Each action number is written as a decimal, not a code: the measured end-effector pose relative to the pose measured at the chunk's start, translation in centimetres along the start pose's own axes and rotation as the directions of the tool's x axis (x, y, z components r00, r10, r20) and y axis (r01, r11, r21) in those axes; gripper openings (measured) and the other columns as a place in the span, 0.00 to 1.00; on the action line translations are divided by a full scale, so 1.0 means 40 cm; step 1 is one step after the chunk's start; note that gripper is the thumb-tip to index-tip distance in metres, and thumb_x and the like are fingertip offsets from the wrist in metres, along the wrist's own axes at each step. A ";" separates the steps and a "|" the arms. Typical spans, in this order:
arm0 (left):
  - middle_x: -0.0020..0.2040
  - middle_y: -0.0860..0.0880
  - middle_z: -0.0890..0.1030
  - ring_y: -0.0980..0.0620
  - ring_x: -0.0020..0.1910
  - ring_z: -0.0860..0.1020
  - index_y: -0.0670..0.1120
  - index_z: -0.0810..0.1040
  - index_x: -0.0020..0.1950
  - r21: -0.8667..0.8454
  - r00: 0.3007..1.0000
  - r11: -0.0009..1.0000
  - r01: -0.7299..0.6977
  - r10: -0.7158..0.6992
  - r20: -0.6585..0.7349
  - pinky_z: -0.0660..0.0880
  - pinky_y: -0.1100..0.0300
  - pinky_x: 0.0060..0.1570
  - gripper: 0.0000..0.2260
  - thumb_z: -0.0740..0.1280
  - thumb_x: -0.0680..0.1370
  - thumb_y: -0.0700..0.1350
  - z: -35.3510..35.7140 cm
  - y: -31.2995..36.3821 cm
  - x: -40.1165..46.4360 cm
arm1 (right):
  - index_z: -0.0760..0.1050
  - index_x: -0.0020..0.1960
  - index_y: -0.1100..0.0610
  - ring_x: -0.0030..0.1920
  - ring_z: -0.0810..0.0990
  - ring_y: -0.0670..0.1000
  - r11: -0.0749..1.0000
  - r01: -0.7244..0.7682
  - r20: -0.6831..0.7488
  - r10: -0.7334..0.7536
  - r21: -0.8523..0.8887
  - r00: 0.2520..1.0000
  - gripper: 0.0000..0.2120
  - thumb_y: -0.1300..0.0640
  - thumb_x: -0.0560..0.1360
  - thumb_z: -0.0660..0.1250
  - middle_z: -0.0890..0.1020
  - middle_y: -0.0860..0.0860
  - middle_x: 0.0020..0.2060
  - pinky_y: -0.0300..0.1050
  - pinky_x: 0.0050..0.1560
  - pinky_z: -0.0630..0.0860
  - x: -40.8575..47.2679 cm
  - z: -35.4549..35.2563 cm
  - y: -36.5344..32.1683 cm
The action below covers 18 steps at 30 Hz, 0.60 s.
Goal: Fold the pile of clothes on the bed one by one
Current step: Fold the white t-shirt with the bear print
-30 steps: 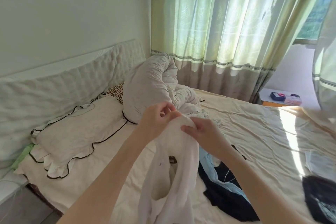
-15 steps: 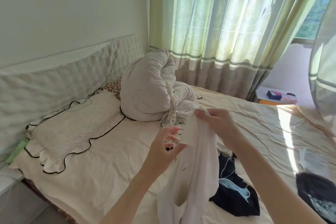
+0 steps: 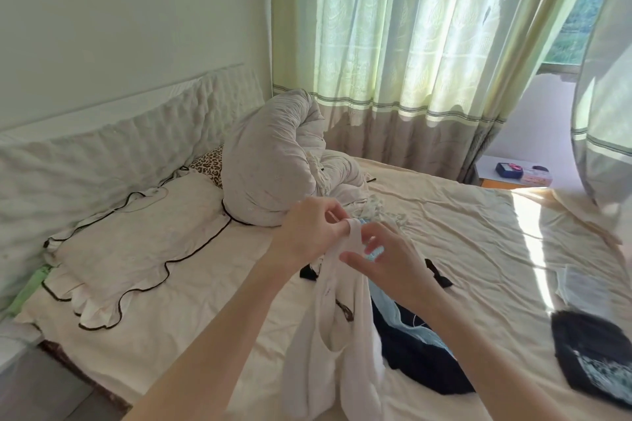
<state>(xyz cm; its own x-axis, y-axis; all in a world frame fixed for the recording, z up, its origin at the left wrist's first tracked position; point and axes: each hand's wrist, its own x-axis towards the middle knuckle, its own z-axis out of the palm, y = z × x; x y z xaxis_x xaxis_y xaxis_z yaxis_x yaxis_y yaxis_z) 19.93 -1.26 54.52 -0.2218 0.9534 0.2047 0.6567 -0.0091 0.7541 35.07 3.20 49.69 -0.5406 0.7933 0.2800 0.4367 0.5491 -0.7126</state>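
A white sleeveless top (image 3: 345,345) hangs in the air over the bed (image 3: 178,311). My left hand (image 3: 307,232) pinches its narrow strap at the top. Just to the right and slightly lower, my right hand (image 3: 386,256) has its fingers loosely curled by the strap and its thumb against the fabric; whether it grips is unclear. Under the hanging top lies the pile: a dark navy garment (image 3: 420,359) with a light blue piece (image 3: 403,311) on it. A pale patterned garment (image 3: 379,208) lies behind my hands.
A rolled duvet (image 3: 273,164) and a pillow (image 3: 136,243) with dark piping lie at the headboard. A black printed garment (image 3: 595,366) sits at the bed's right edge. Curtains (image 3: 410,61) hang behind the bed, and a small bedside table (image 3: 492,171) stands by them.
My left hand rose from below the cloth and took the strap at the top. My right hand dropped slightly and loosened its hold. The top now hangs from its strap.
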 end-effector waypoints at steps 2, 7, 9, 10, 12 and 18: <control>0.33 0.54 0.80 0.56 0.34 0.78 0.52 0.80 0.40 0.064 1.000 0.998 -0.027 0.028 -0.015 0.77 0.59 0.38 0.03 0.71 0.72 0.49 -0.004 0.006 -0.001 | 0.71 0.44 0.39 0.43 0.75 0.38 0.999 -0.027 -0.003 0.027 0.032 1.000 0.10 0.39 0.66 0.69 0.77 0.37 0.42 0.33 0.43 0.70 0.006 0.004 -0.011; 0.33 0.50 0.81 0.53 0.33 0.79 0.53 0.81 0.38 -0.117 0.999 0.992 0.047 -0.049 -0.016 0.79 0.55 0.38 0.03 0.73 0.71 0.46 0.002 -0.025 -0.034 | 0.78 0.42 0.51 0.42 0.79 0.43 0.963 -0.076 0.025 0.072 0.257 0.997 0.05 0.50 0.72 0.70 0.81 0.44 0.38 0.43 0.48 0.77 -0.004 0.041 -0.018; 0.36 0.46 0.82 0.46 0.38 0.81 0.51 0.80 0.39 -0.197 0.995 0.975 0.104 -0.101 0.025 0.79 0.48 0.44 0.04 0.72 0.72 0.43 0.014 -0.051 -0.050 | 0.76 0.39 0.51 0.40 0.79 0.45 0.957 -0.100 0.014 0.100 0.272 0.995 0.06 0.54 0.73 0.70 0.80 0.45 0.35 0.44 0.46 0.76 -0.010 0.058 -0.021; 0.37 0.44 0.81 0.42 0.41 0.81 0.50 0.79 0.40 -0.232 0.990 0.963 0.135 -0.125 0.058 0.79 0.45 0.45 0.05 0.71 0.74 0.42 0.019 -0.066 -0.056 | 0.76 0.39 0.51 0.40 0.80 0.47 0.958 -0.115 0.018 0.115 0.263 0.993 0.06 0.55 0.73 0.71 0.81 0.46 0.36 0.43 0.46 0.75 -0.010 0.064 -0.022; 0.39 0.42 0.78 0.40 0.41 0.81 0.47 0.75 0.43 -0.337 0.975 0.918 0.209 -0.171 0.140 0.80 0.45 0.45 0.04 0.67 0.77 0.40 0.030 -0.094 -0.072 | 0.77 0.39 0.51 0.41 0.81 0.48 0.970 -0.127 0.037 0.122 0.206 0.992 0.05 0.55 0.73 0.71 0.82 0.47 0.37 0.40 0.44 0.76 -0.009 0.069 -0.021; 0.43 0.45 0.80 0.49 0.44 0.81 0.41 0.73 0.53 -0.506 0.951 0.814 0.284 -0.170 0.259 0.78 0.51 0.50 0.08 0.66 0.78 0.43 0.092 -0.132 -0.136 | 0.79 0.38 0.53 0.37 0.80 0.42 0.936 -0.178 0.020 0.180 0.305 0.983 0.05 0.58 0.72 0.72 0.82 0.46 0.34 0.40 0.41 0.75 0.005 0.023 -0.023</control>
<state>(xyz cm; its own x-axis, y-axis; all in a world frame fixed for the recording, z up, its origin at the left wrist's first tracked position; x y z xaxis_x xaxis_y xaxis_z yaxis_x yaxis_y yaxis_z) 20.33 -5.29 47.15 -0.1357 0.9861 -0.0955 0.1071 0.1104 0.9881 33.88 2.61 49.81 -0.4676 0.8738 0.1337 0.2853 0.2923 -0.9128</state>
